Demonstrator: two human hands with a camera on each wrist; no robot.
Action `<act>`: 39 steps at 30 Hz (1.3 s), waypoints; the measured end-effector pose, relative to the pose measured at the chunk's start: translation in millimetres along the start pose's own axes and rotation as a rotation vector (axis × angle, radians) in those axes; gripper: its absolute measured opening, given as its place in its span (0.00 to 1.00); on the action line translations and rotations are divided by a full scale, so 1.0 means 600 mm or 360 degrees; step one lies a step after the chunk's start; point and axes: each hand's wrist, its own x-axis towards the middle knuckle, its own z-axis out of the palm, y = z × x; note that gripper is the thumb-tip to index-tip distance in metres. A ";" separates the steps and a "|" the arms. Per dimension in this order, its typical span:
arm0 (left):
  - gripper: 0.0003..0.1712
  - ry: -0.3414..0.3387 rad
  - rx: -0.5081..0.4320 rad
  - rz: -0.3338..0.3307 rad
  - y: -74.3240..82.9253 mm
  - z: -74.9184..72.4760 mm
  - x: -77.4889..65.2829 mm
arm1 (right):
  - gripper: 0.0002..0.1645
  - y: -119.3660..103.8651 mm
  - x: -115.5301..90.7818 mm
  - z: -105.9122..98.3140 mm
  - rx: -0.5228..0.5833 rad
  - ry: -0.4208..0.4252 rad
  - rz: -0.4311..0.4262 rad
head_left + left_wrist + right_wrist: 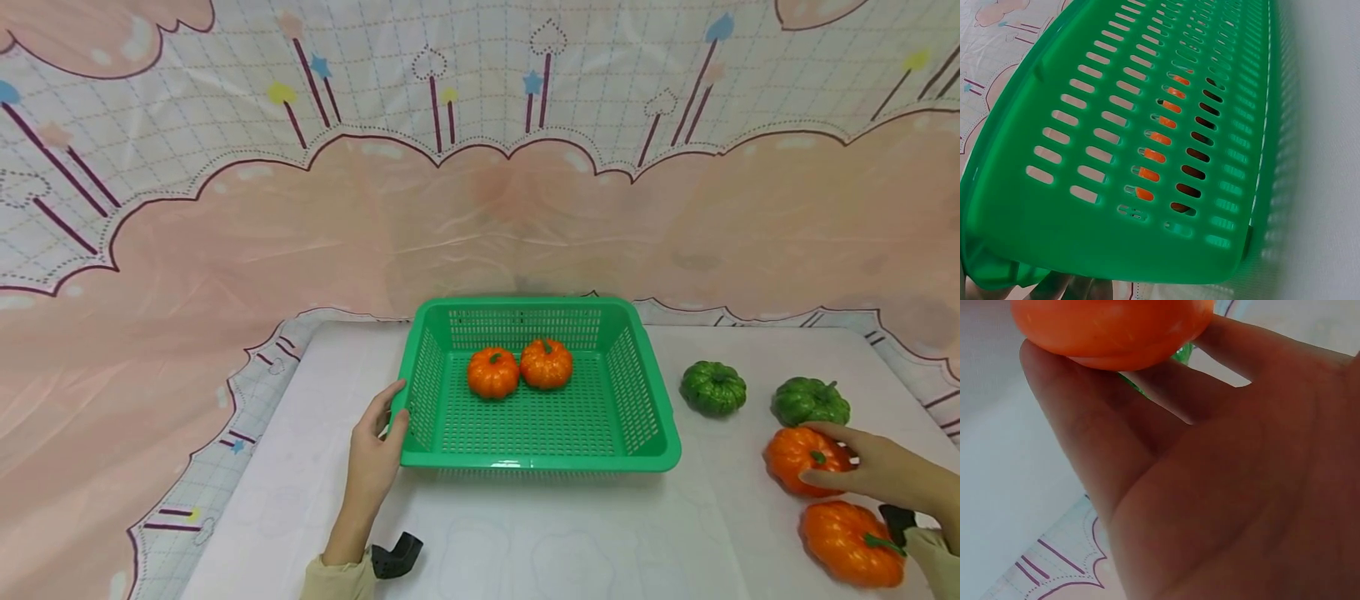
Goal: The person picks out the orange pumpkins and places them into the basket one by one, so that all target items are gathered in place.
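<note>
Head view: your right hand [892, 471] is around the held pumpkin [789, 462], on the right side of the desk [540, 533], between the green pumpkin [810, 402] beyond it and the near pumpkin [847, 546]. Expect it to handle light and stiff, probably hollow plastic; the skin shines, so it may slip under a loose fingertip. Take it across the widest part, thumb and fingers on opposite ribs, and spare the stem, likely the weakest spot. Your thumb is on the near side and your fingers on the far side, spread about to the pumpkin's width; the right wrist view shows the thumb tip against the skin. Whether the base is off the desk, you cannot tell. Your left hand [377, 450] holds the left rim of the basket [540, 462] in a narrow grip. The basket looks light and slightly springy, so its thick rim is the place to grasp. Inside it, the left pumpkin [492, 375] and the right pumpkin [546, 367] sit side by side, 2 in all.
</note>
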 end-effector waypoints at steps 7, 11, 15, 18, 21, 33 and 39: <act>0.24 0.0004 0.0013 -0.0007 -0.002 0.002 0.002 | 0.58 -0.009 -0.005 -0.003 -0.0018 0.0040 -0.0046; 0.24 0.0004 0.0018 -0.0022 -0.006 0.002 0.002 | 0.57 -0.013 -0.005 -0.005 -0.0035 0.0046 -0.0069; 0.24 0.0001 0.0014 -0.0029 -0.008 0.002 0.002 | 0.56 -0.015 -0.006 -0.007 -0.0028 0.0064 -0.0088; 0.24 0.0001 0.0015 -0.0026 -0.008 0.003 0.002 | 0.57 -0.016 -0.008 -0.009 -0.0022 0.0092 -0.0087; 0.24 0.0003 0.0019 -0.0020 -0.006 0.003 0.002 | 0.56 -0.021 -0.010 -0.013 -0.0013 0.0136 -0.0118; 0.24 0.0010 0.0055 -0.0001 -0.008 0.003 0.002 | 0.55 -0.030 -0.016 -0.029 -0.0024 0.0332 -0.0249; 0.24 0.0017 0.0068 0.0014 -0.009 0.003 0.002 | 0.56 -0.042 -0.024 -0.035 -0.0050 0.0395 -0.0255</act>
